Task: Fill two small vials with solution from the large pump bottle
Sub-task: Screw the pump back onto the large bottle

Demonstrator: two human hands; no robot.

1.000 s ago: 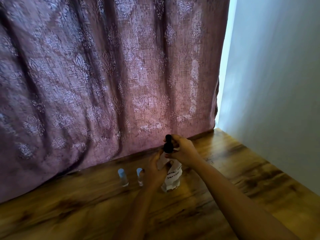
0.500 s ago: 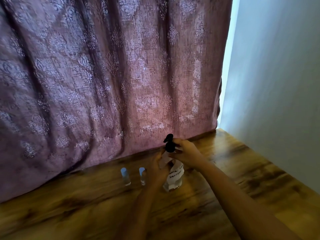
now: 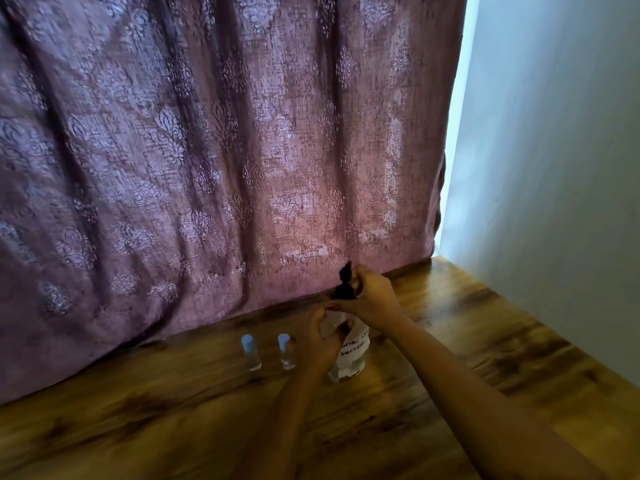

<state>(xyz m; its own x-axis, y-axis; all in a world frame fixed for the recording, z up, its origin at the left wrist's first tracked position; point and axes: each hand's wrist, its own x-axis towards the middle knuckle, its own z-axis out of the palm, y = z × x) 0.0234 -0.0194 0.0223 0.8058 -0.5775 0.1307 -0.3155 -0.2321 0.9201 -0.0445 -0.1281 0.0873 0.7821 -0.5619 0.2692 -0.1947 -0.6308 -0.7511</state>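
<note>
A clear pump bottle (image 3: 351, 355) with a white handwritten label stands on the wooden table (image 3: 173, 427). Its black pump head (image 3: 344, 284) points up. My left hand (image 3: 317, 341) grips the bottle's body from the left. My right hand (image 3: 369, 299) wraps its fingers around the black pump collar at the neck. Two small clear vials stand just left of the bottle, each with a light blue cap: the left vial (image 3: 250, 351) and the right vial (image 3: 286, 351), the latter close to my left hand.
A patterned mauve curtain (image 3: 207, 168) hangs right behind the bottle and vials along the table's back edge. A pale wall (image 3: 554, 168) bounds the table on the right. The table's right edge runs diagonally at the lower right.
Both hands keep hold of the bottle. The pump head has turned a little under my right hand and looks tilted. The vials have not moved.
</note>
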